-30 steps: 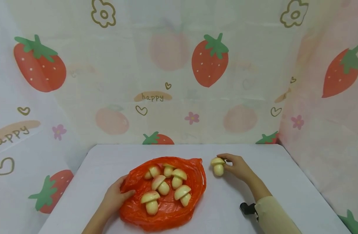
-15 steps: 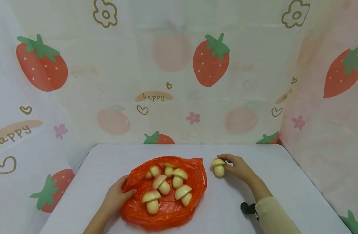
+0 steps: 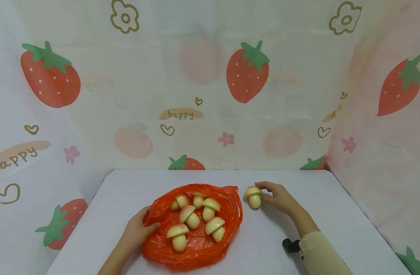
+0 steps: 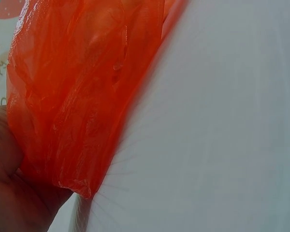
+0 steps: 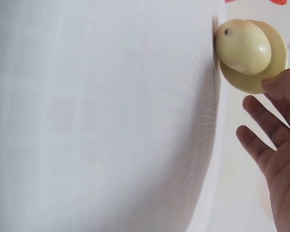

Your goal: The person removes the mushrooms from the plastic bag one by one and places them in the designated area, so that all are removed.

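Right of lower centre, you're seemingly positioning a mushroom [image 3: 254,198], right hand [image 3: 279,197] touching, pinch unclear, left hand [image 3: 136,230] gripping the red bag [image 3: 199,258], next needing a steady touch

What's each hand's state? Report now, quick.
Left hand: holding the red bag.
Right hand: at a mushroom; whether the grip is closed cannot be told.

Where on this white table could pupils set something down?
The white table has bare patches right of the right forearm, left of the left hand, and in a thin strip between red bag and backdrop. Crowded: inside the bag, among six mushroom shapes, and the tight gap between bag and the mushroom at the right hand.
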Demonstrator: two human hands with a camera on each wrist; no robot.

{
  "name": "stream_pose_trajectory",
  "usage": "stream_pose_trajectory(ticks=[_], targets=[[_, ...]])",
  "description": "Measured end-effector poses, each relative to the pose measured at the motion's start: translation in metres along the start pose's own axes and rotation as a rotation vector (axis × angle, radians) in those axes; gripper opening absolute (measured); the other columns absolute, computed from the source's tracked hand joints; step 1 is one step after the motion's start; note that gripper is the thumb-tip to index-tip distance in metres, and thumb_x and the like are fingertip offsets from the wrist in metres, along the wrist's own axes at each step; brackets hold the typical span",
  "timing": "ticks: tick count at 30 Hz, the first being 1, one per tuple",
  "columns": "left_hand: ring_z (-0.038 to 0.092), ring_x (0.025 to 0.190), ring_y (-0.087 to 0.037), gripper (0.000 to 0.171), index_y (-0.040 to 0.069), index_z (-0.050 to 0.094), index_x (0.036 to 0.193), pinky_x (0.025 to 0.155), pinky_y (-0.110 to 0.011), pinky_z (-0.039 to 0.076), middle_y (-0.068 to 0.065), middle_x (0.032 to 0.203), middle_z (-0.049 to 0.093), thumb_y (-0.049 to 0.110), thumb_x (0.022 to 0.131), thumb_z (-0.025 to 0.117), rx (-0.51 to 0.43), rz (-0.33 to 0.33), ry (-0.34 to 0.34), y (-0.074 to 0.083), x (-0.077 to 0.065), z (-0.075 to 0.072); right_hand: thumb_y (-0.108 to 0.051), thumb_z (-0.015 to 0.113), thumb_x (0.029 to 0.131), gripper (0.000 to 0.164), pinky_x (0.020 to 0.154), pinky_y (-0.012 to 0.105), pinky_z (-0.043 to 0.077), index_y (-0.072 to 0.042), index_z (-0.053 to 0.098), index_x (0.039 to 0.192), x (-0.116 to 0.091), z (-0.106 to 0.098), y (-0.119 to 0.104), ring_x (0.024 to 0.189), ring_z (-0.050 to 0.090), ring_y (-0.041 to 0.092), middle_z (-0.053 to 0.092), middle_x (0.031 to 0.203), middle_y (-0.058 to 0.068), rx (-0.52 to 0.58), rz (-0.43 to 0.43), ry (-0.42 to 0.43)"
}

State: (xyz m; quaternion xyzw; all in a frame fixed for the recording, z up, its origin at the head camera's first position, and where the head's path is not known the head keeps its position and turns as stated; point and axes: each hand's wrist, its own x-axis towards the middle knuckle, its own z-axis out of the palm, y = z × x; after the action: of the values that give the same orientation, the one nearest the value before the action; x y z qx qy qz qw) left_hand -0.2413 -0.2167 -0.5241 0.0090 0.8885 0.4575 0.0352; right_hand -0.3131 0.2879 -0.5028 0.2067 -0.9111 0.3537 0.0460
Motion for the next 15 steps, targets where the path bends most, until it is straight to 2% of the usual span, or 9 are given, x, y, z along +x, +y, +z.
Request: stream_pose_trajectory(ticks=[5, 15], targets=[[0.05, 0.137, -0.043, 0.071, 0.002, 0.043, 0.152, 0.111, -0.062, 0.043, -0.023, 0.148, 0.054, 0.017, 0.092, 0.076, 0.008, 0.0, -0.002, 0.0, -0.001, 0.0, 0.0, 0.065, 0.093, 0.047, 0.107, 0.063, 0.046, -0.004, 0.061, 0.14, -0.001, -0.002, -0.001, 0.128, 0.058, 0.04, 0.067, 0.136, 0.013, -0.029, 0.0, 0.009], [0.048, 0.139, -0.043, 0.07, 0.003, 0.042, 0.153, 0.113, -0.062, 0.041, -0.021, 0.151, 0.052, 0.017, 0.092, 0.074, 0.001, -0.012, -0.004, -0.002, 0.001, -0.001, -0.001, 0.069, 0.093, 0.047, 0.104, 0.061, 0.049, -0.003, 0.061, 0.138, -0.001, -0.01, -0.014, 0.126, 0.061, 0.039, 0.067, 0.134, 0.018, -0.073, -0.043, 0.081]])
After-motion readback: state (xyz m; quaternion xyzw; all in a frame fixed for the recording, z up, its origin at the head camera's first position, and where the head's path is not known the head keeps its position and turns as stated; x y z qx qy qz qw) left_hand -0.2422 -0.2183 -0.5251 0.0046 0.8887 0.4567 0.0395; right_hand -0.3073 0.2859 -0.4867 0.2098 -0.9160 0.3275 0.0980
